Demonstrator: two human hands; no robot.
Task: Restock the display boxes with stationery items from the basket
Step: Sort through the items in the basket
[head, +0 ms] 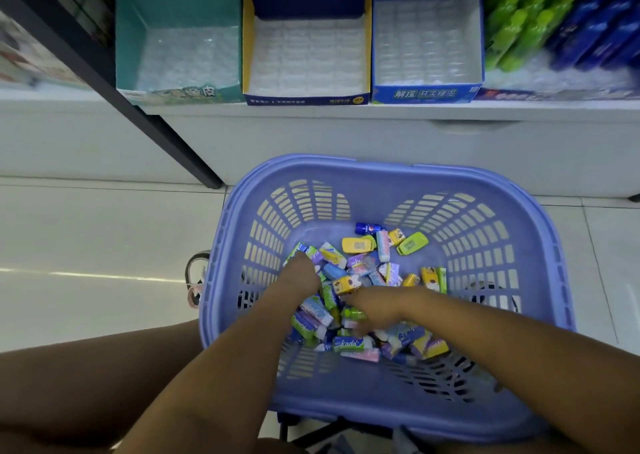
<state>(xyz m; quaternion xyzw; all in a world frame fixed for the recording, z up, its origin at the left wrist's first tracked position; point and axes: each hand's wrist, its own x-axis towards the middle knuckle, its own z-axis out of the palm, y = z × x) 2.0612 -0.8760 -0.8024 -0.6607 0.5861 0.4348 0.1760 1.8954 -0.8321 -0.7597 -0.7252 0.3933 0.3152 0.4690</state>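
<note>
A purple plastic basket (388,176) stands on the floor in front of me, its bottom covered with several small wrapped erasers (363,266) in yellow, green, blue and purple. Both my hands are down among them. My left hand (299,273) is plunged into the left of the pile, fingers hidden under the erasers. My right hand (377,306) lies over the middle of the pile with fingers curled onto erasers; what it holds is hidden. Three display boxes sit on the shelf above: teal (138,55), dark blue with yellow sides (306,98), and blue (426,93).
Green (519,20) and blue (602,17) packaged items fill the shelf to the right of the boxes. A black shelf post (114,83) slants down on the left to the tiled floor. My knee fills the lower left corner.
</note>
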